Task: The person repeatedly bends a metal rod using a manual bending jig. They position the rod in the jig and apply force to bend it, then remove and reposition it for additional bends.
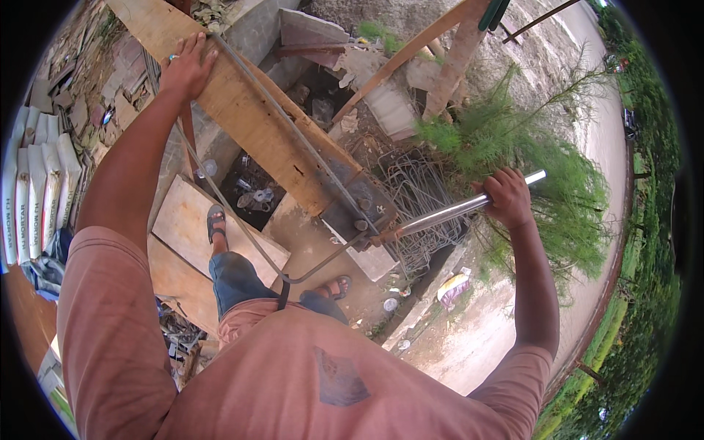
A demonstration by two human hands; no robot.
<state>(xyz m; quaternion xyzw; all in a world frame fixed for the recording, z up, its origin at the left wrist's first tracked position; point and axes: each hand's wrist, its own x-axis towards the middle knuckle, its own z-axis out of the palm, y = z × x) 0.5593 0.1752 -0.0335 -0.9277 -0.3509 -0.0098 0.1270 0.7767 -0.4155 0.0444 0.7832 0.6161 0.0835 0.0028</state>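
1. So, starting on the left: a row of white cement sacks (33,191) is leaning at the edge of the yard, with scrap and rubble lying around them.
2. Left hand (187,66) is resting flat on the long wooden plank (242,110), fingers spread and pressing down, not really clenching anything. It's sitting just beside the steel rod (293,132) that's running along the plank.
3. That rod is passing through the metal bending plate (363,205) bolted at the plank's near end, and past it the rod is already curving back toward the person's knees, so I'd say one bend is mostly formed and the pull isn't finished yet.
4. Below, sandalled feet are standing on plywood boards (191,220).
5. Behind the plate, a pile of bent rebar stirrups (418,198) is sitting on the ground, which looks like pieces already done.
6. Right hand (507,196) is gripping tight around the shiny lever pipe (455,211), fist closed near its far end.
7. Far right, a green bush (528,169) is growing beside the road.
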